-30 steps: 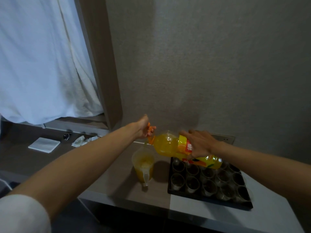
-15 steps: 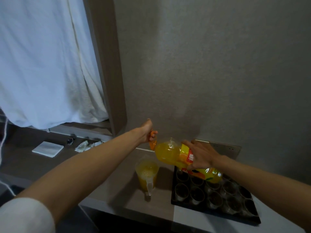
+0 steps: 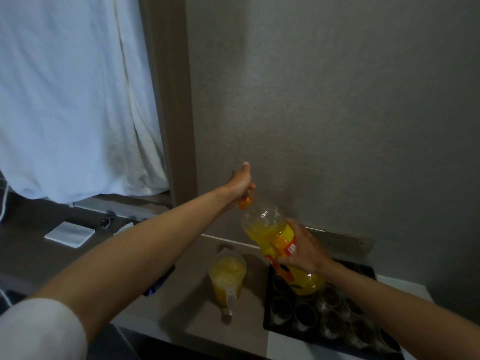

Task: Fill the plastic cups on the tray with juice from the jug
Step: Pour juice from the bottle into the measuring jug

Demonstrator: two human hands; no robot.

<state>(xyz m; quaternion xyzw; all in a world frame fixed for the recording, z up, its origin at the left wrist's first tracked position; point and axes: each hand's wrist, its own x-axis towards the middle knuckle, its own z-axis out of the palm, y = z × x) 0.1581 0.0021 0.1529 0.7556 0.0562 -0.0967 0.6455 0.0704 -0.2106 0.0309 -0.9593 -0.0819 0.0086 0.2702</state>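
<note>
Grey wall behind, white curtain (image 3: 70,100) at left, pale countertop (image 3: 197,320) below. Standing on it: clear jug (image 3: 228,278) more than half full of orange juice, handle toward the camera, just beside a dark tray (image 3: 270,326) of plastic cups (image 3: 306,314). No juice visible in any cup, though dim light hides the far ones. Above jug and tray, a tilted juice bottle (image 3: 283,250), neck up and to the left. Right hand (image 3: 302,252) wrapped around its labelled middle, fingers curled. Left hand (image 3: 240,181) closed on the orange cap (image 3: 245,203) at the neck; on or off, cannot tell. Jug stocked, then; probably capping and setting the bottle aside. Still left, by the look of it: all the pouring from jug into cups. Further left, a folded white napkin (image 3: 69,233).
</note>
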